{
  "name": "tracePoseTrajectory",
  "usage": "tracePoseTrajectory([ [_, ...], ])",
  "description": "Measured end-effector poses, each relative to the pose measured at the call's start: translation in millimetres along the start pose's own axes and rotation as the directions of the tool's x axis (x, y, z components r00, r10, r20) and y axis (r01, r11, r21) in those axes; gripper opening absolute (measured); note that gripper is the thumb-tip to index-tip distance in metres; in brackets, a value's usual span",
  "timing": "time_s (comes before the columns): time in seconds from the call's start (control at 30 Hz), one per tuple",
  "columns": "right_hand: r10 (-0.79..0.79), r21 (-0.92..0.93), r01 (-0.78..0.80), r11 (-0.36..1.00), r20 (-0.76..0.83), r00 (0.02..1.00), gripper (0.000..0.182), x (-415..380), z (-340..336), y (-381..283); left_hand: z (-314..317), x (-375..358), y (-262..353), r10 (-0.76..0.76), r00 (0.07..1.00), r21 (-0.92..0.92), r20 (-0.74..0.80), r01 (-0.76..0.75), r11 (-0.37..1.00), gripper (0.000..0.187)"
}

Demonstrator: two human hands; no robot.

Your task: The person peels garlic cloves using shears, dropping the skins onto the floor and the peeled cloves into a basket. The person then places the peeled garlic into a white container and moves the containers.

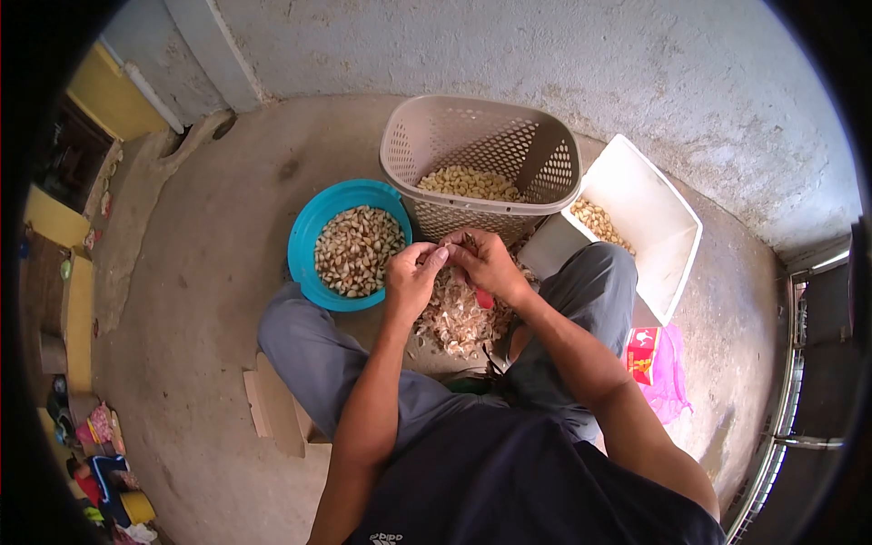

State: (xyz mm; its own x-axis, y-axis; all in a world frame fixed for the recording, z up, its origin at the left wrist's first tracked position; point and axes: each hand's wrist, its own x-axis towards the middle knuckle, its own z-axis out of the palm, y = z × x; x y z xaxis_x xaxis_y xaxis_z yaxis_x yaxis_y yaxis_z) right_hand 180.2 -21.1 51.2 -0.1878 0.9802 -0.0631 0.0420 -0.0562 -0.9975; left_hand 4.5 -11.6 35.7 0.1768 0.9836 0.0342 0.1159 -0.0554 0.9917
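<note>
My left hand (412,278) is closed, its thumb and forefinger pinching what looks like a garlic clove (444,246), mostly covered by the fingertips. Against it, my right hand (490,269) is closed too, fingertips meeting those of the left. A red handle (484,298), seemingly of a small knife, sticks out below the right palm; its blade I cannot make out. Under both hands lies a heap of papery garlic skins (461,320). To the left, a turquoise basin (303,247) holds unpeeled garlic cloves (358,252).
Beyond my hands stands a tall brown perforated basket (480,118) with peeled cloves (468,183). A tilted white foam box (668,218) at right holds more cloves (601,224). Cardboard (276,404) lies by my left leg, a pink bag (668,381) by the right. A wall (581,64) rises behind.
</note>
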Motion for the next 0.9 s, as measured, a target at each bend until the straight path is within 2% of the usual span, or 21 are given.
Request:
tracePoseTrajectory([
  [0.1,0.028,0.08,-0.025,0.996,-0.031,0.999,0.014,-1.7,5.1,-4.6,-2.0,7.4,-28.3,0.075,0.995,-0.053,0.059,-0.072,0.996,0.024],
  [0.23,-0.013,0.05,0.016,0.999,-0.066,0.998,0.013,-1.8,5.8,1.3,0.4,0.0,-13.7,-0.141,0.989,-0.224,0.043,0.147,0.964,0.017],
  [0.3,-0.088,-0.057,0.084,0.995,-0.072,0.993,0.013,-1.8,8.2,2.2,1.2,-0.9,-9.6,-0.261,0.963,-0.373,0.058,0.264,0.889,0.014],
  [0.43,-0.21,-0.294,0.193,0.936,-0.024,0.977,0.013,-6.4,8.8,-6.8,0.0,-1.6,-5.3,-0.293,0.954,-0.391,0.065,0.294,0.872,0.011],
  [0.53,-0.134,-0.14,0.13,0.982,-0.021,0.991,0.014,-4.3,9.1,1.9,-0.5,-1.8,-7.4,-0.289,0.954,-0.378,0.076,0.295,0.877,0.009],
  [0.57,-0.039,0.033,0.04,0.999,-0.024,0.999,0.014,-2.6,7.1,3.4,-0.1,-2.7,-7.7,-0.289,0.954,-0.398,0.079,0.296,0.869,0.008],
  [0.63,0.145,0.368,-0.14,0.919,0.014,0.989,0.015,1.0,2.0,0.5,2.5,-4.7,-6.2,-0.297,0.951,-0.43,0.086,0.304,0.85,0.008],
  [0.73,0.176,0.523,-0.146,0.84,-0.008,0.984,0.015,5.5,6.4,13.7,8.4,-6.1,-4.5,-0.315,0.946,-0.468,0.08,0.315,0.826,0.008],
  [0.83,0.095,0.23,-0.079,0.97,-0.055,0.994,0.013,9.4,8.5,13.8,11.2,-5.3,-6.1,-0.298,0.954,-0.464,0.015,0.271,0.843,0.008],
  [0.9,0.117,0.075,-0.118,0.99,0.013,0.993,0.017,7.6,4.9,5.4,11.3,-4.3,-14.4,-0.246,0.969,-0.392,-0.023,0.217,0.894,0.008],
])
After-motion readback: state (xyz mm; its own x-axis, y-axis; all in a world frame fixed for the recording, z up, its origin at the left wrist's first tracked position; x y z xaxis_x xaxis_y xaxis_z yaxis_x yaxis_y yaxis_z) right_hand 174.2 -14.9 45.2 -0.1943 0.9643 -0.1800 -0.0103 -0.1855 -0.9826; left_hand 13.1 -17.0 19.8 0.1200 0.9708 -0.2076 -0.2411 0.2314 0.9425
